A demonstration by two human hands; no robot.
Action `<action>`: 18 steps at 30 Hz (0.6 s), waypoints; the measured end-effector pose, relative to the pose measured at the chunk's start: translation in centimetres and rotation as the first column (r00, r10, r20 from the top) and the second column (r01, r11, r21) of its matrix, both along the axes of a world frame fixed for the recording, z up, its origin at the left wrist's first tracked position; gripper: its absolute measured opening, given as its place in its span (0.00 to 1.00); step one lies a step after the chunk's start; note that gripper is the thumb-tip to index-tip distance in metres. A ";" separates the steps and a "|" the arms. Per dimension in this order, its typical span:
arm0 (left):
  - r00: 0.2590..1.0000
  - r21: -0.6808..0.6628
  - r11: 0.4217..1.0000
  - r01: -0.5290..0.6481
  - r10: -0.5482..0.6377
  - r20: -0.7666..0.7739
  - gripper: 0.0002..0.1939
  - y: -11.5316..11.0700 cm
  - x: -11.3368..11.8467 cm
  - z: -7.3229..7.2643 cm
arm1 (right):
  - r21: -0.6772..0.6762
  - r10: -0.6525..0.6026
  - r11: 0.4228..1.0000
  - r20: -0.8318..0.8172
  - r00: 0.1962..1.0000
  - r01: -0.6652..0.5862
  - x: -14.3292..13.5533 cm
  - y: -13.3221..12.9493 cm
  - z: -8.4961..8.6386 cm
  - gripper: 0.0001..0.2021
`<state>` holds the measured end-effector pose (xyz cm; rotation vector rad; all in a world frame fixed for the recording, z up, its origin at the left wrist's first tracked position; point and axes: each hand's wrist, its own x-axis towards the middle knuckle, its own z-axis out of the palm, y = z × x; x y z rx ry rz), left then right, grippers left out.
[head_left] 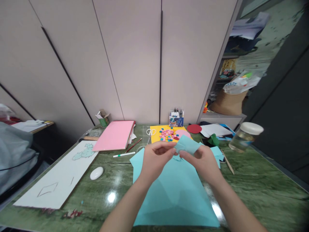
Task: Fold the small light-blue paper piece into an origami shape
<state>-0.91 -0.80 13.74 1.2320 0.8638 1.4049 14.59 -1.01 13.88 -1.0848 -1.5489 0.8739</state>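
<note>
A small piece of light blue paper (188,144) is held up between both my hands. My left hand (158,158) pinches its left edge between thumb and fingers. On the other side, my right hand (205,161) grips the lower right of the same piece, its thumb at the front. Beneath them a large light blue sheet (176,196) lies flat on the table. Some torn bits of blue paper rest below my fingertips, partly hidden by the hands. More blue scraps (217,153) lie just right of my right hand.
Behind my hands, pink, yellow and blue pieces (168,132) sit on yellow paper near scissors (151,132). A lidded jar (245,137) stands right. Leftward are a pink folder (114,135), a marker (124,154), a white oval object (97,173) and a cactus drawing (58,177). Cabinets close off the back.
</note>
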 end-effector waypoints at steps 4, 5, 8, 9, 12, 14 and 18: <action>1.000 0.001 1.000 -0.015 0.015 -0.018 0.08 0.1 0.0 0.0 | 0.032 -0.059 0.998 0.055 0.997 0.057 -0.1 0.0 -0.1 0.12; 1.000 0.006 1.000 -0.021 0.021 -0.020 0.08 0.1 0.0 0.0 | 0.031 -0.063 0.998 0.063 0.996 0.061 -0.1 -0.1 -0.2 0.12; 0.999 0.022 0.999 -0.034 0.035 -0.030 0.08 0.1 -0.1 0.0 | -0.005 -0.020 1.000 0.059 0.998 0.020 -0.1 -0.1 -0.2 0.11; 0.999 0.026 0.999 -0.037 0.037 -0.032 0.08 0.1 -0.1 0.1 | -0.014 0.009 1.000 0.053 0.999 -0.008 0.0 -0.2 -0.2 0.10; 0.999 0.029 0.999 -0.033 0.034 -0.032 0.08 0.1 -0.1 0.1 | -0.016 0.079 0.997 0.025 0.997 -0.079 0.0 -0.3 -0.1 0.09; 0.999 0.027 0.999 -0.027 0.028 -0.034 0.08 0.0 -0.1 0.2 | -0.024 0.115 0.993 -0.025 0.993 -0.116 0.0 -0.3 -0.1 0.09; 0.999 0.014 0.999 -0.029 0.029 -0.043 0.07 -0.1 0.0 0.2 | -0.038 0.145 0.988 -0.106 0.984 -0.149 0.0 -0.3 -0.4 0.08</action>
